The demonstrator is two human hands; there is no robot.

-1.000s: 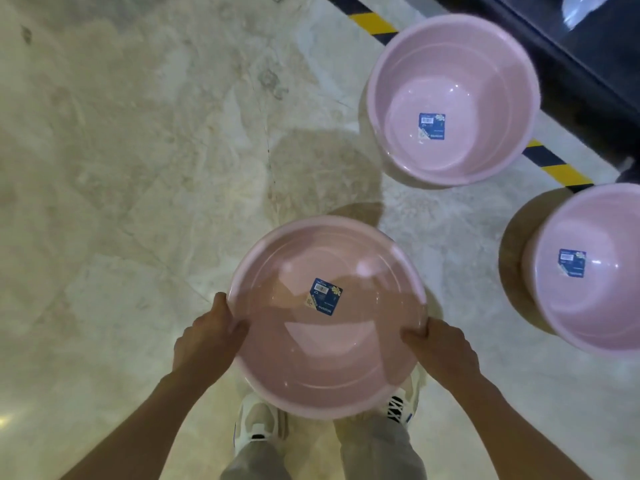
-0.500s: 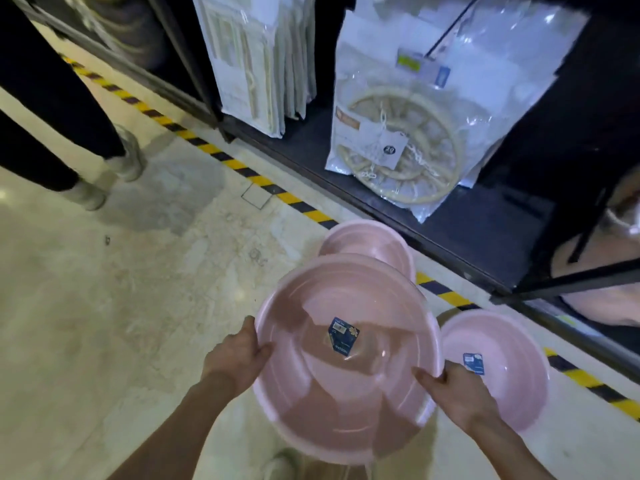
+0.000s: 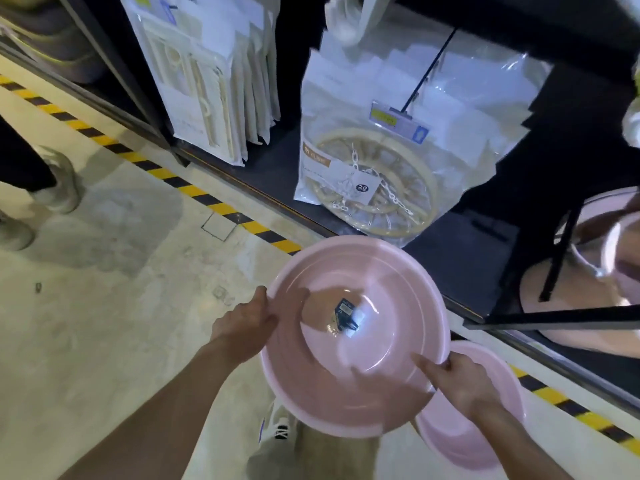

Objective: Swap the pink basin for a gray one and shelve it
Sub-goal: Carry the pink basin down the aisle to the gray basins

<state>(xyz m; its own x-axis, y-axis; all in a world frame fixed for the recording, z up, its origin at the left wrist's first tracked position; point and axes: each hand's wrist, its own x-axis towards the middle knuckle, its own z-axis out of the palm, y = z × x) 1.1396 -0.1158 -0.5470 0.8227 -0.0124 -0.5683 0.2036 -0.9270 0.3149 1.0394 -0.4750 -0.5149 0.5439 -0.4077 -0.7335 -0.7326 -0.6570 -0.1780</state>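
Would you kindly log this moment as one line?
hands: left, right grip pink basin rim | basin: lifted | shelf: ahead

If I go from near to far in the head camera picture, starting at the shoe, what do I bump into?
Shoe → pink basin held by the hands, left and right → striped tape → bagged round hanger on the shelf.

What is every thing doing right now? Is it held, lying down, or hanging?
Pink basin: held up off the floor, open side up, sticker inside.
Left hand: grips the basin's left rim.
Right hand: grips the basin's right rim.
Second pink basin: lying on the floor, partly hidden.
Bagged round hanger: standing on the dark shelf, sealed in plastic.
Flat white packs: standing upright in a row.
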